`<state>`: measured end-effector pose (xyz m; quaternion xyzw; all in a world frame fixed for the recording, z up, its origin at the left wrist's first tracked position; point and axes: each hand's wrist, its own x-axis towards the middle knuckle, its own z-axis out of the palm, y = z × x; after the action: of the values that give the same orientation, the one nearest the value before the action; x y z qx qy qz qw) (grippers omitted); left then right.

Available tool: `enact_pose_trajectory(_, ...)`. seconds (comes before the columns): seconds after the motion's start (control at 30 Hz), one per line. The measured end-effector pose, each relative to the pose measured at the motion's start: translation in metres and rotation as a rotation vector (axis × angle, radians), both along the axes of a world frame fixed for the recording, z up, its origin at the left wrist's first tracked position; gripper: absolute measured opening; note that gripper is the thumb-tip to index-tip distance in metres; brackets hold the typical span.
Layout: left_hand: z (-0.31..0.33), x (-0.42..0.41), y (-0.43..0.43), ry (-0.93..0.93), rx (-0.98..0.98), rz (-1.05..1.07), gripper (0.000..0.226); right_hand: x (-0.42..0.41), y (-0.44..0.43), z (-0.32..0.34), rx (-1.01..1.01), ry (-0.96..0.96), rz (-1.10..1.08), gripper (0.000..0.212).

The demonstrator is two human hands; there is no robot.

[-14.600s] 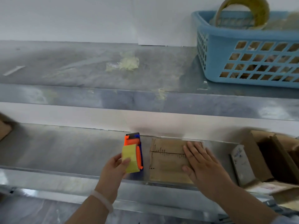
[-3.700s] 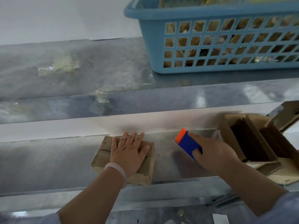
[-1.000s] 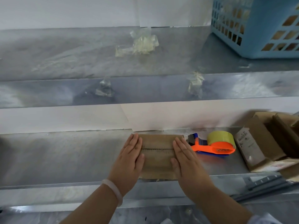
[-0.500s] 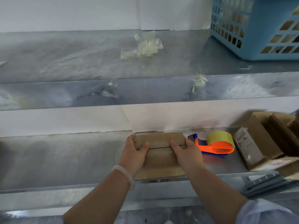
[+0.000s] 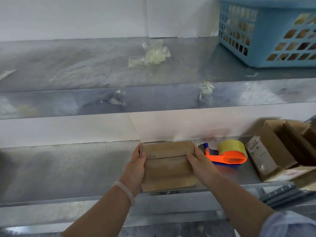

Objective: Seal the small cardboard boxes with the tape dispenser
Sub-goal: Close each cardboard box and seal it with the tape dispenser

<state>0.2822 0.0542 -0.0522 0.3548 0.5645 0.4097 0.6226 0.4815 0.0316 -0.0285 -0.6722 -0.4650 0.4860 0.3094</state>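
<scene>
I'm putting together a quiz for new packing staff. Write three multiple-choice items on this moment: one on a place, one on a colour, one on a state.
1. Where is the tape dispenser?
A. inside a drawer
B. on the lower shelf, to the right of the small cardboard box
C. on the floor

2. What colour is the basket on the upper shelf?
A. blue
B. red
C. black

3. How do the left hand and right hand meet the box?
A. each grips one end of it
B. both lie flat on top of it
C. neither touches it

Answers:
1 B: the dispenser lies on its side on the lower shelf, just past the right hand.
2 A: its plastic lattice walls are light blue.
3 A: the fingers of each hand curl round opposite ends of the box.
</scene>
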Motion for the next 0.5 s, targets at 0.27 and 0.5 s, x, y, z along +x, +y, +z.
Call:
enact_pose_trajectory(0.27,-0.008,0.004,-0.031,0.288,0.154,0.183,0.029,-0.005,-0.032,-0.017,0.257,-0.305,-0.130,0.075)
enact_pose_trajectory(0.5,-0.022,0.016,-0.050,0.602,0.278,-0.134,0.093,0.006,-0.026,-0.035,0.234,-0.073,0.050,0.063)
